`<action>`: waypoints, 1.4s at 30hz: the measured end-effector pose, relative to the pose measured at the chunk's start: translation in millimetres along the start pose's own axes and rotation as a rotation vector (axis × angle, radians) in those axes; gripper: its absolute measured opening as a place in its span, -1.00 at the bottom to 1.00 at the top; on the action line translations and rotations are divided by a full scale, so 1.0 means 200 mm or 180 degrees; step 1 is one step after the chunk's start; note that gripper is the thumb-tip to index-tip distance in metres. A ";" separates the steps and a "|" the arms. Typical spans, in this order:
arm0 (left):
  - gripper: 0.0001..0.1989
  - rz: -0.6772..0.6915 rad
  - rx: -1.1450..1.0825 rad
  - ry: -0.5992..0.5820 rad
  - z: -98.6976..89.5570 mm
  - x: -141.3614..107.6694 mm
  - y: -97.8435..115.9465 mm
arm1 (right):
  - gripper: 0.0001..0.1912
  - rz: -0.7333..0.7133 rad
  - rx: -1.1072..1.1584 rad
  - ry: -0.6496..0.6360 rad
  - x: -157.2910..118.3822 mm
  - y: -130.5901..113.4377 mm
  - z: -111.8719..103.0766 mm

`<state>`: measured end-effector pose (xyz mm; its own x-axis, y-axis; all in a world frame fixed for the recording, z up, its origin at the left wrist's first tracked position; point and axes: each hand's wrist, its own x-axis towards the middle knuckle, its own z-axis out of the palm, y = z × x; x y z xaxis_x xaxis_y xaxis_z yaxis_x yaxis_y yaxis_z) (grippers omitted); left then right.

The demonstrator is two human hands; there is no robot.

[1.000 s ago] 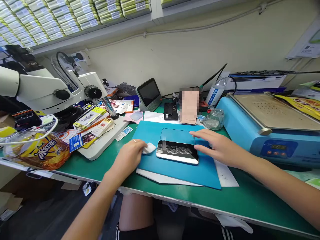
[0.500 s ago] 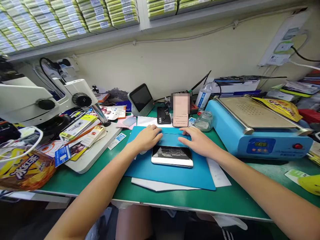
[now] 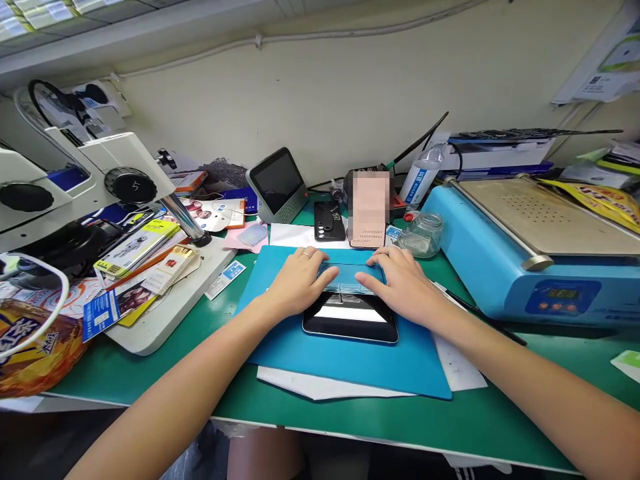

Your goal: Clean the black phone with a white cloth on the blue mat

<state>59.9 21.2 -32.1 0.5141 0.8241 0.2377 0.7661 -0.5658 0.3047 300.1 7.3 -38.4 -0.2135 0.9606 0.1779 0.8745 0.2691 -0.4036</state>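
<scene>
A glossy black device [image 3: 351, 327] with reflections on its screen lies on a blue mat [image 3: 280, 347]. Above its far edge, a thin clear sheet [image 3: 350, 272] spans the gap between my hands. My left hand [image 3: 303, 279] grips the sheet's left side, thumb toward the middle and fingers at the far corner. On the right side, my right hand [image 3: 400, 280] has a similar grip. The sheet covers the far part of the device; whether they touch is unclear.
A lit phone [image 3: 369, 217] stands behind the mat, beside a black phone case [image 3: 329, 221] and a glass jar [image 3: 424, 235]. At right sits a blue heating machine [image 3: 560, 293]. Left are a microscope stand [image 3: 135, 185], boxes and a smart display [image 3: 278, 187].
The view has shifted closer and lower. Both hands have come nearer to the device with the clear sheet, and its far part now shows through the sheet.
</scene>
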 end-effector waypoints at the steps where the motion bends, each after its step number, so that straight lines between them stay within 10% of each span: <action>1: -0.68 -0.0039 0.0021 0.0017 0.00 0.00 0.00 | -0.48 0.0041 0.0026 -0.0019 0.01 0.00 0.00; 11: -0.70 -0.0333 0.0008 0.0023 0.00 -0.01 0.00 | -0.59 0.0011 0.0024 -0.0039 0.00 0.01 -0.04; 20: -0.52 -0.0954 -0.0444 0.0131 -0.08 -0.05 0.01 | -0.30 0.0572 0.0387 -0.0320 -0.06 0.00 -0.21; 31: -0.52 -0.1687 -0.4084 0.0870 -0.08 -0.02 -0.02 | -0.28 0.1182 0.2385 -0.0567 -0.08 -0.04 -0.20; 35: -0.57 -0.1544 -0.3978 0.1197 -0.08 -0.01 -0.06 | -0.42 0.0900 0.2938 -0.0104 -0.07 -0.01 -0.16; 42: -0.70 -0.0897 -0.3287 0.0686 -0.09 -0.04 -0.02 | -0.52 0.0656 0.2705 0.0410 -0.08 -0.01 -0.15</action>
<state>46.7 16.1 -18.8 0.2155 0.9626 0.1639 0.1008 -0.1889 0.9768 314.3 -10.3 -13.2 0.0082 0.9942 0.1070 0.2596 0.1013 -0.9604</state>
